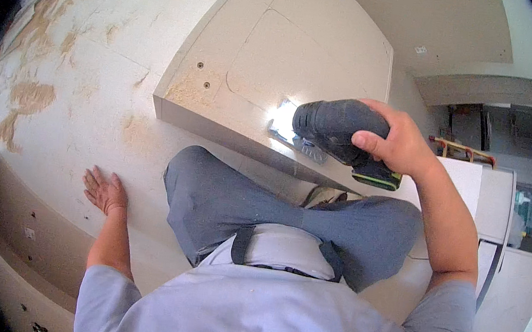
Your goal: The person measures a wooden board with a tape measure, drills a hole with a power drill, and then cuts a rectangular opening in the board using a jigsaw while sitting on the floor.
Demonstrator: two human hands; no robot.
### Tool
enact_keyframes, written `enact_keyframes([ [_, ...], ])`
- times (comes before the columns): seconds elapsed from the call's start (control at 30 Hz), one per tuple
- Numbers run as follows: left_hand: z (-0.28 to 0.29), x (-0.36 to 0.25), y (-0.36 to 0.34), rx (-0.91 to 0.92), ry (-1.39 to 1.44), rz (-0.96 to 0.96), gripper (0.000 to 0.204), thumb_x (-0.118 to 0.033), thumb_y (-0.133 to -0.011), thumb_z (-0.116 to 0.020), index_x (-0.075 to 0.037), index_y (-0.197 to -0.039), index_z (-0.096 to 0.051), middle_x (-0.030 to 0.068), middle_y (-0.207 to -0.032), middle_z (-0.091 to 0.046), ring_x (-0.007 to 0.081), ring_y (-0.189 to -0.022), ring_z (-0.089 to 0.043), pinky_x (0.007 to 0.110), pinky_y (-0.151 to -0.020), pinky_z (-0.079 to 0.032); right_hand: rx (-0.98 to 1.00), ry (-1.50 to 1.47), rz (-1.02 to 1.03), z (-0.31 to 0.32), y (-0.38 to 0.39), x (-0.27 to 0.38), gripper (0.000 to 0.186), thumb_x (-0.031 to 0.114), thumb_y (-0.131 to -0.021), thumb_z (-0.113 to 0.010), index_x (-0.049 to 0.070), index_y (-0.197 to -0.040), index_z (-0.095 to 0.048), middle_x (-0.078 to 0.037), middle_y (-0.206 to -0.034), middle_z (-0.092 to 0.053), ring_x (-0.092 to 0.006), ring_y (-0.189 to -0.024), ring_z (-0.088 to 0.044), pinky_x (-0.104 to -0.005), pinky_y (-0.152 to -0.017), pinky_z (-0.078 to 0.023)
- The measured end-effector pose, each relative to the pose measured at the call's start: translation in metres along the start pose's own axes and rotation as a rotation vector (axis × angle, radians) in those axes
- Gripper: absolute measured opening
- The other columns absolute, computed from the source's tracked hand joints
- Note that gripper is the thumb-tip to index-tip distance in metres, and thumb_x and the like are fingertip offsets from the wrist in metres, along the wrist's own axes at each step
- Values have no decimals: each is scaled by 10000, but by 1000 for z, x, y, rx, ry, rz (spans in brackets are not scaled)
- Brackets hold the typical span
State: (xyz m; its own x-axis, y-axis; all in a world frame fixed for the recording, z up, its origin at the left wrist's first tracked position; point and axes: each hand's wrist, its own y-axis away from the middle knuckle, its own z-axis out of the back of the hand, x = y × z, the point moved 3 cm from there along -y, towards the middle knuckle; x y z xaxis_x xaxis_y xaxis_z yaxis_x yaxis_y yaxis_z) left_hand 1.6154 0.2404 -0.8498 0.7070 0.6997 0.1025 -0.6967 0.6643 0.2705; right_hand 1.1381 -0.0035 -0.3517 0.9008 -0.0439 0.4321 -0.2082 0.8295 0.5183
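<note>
Head view: gripping power tool (337, 128) in right hand (400, 141) at near edge of panel (299, 57); resting spread left hand (105, 191) on floor (100, 136), likely for balance.

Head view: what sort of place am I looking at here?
Probably an indoor fit-out site or makeshift workshop: a power tool in the right hand, a large pale panel by it, and sawdust-like debris scattered about.
</note>
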Motion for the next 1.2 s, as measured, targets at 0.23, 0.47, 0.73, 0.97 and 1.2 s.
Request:
enact_keyframes([
  [0.23, -20, 5, 1, -118, 24, -41, 787, -504, -1006, -521, -192, -1672, -237, 68, -1761, -157, 276, -1629, -95, 542, -1290, -99, -2, -57, -42, 0, 2, 4, 676, 451, -875, -832, 15, -1356, -642, -118, -1060, -736, -184, -819, -678, -335, -713, -575],
  [0.47, -4, -10, 17, -42, 15, -41, 789, -504, -1008, -525, -189, -1671, -236, 81, -1760, -158, 297, -1624, -124, 548, -1285, -117, -18, -54, -55, -1, 3, -3, 683, 453, -878, -831, 13, -1362, -634, -111, -993, -732, -152, -692, -646, -321, -607, -556],
  [0.73, -12, -13, 23, -77, 41, -61, 782, -493, -1007, -540, -177, -1661, -249, 96, -1757, -158, 313, -1620, -131, 565, -1279, -135, -43, -5, 9, 1, 0, -1, 668, 483, -885, -815, 12, -1331, -658, -143, -1028, -749, -198, -788, -693, -350, -719, -582],
  [0.97, -9, -23, 32, -33, 33, -24, 784, -499, -1002, -551, -182, -1657, -259, 98, -1757, -161, 312, -1619, -131, 565, -1277, -138, -24, -15, -52, 4, 1, 6, 655, 483, -890, -807, 8, -1319, -667, -171, -1083, -756, -239, -932, -720, -375, -850, -578],
  [1.2, -7, -30, 44, -87, 59, -51, 800, -503, -999, -548, -183, -1664, -239, 101, -1762, -137, 311, -1622, -113, 563, -1280, -126, -74, 23, 54, 2, 8, 4, 653, 472, -892, -806, -6, -1315, -669, -199, -1129, -756, -283, -1037, -725, -388, -948, -556],
])
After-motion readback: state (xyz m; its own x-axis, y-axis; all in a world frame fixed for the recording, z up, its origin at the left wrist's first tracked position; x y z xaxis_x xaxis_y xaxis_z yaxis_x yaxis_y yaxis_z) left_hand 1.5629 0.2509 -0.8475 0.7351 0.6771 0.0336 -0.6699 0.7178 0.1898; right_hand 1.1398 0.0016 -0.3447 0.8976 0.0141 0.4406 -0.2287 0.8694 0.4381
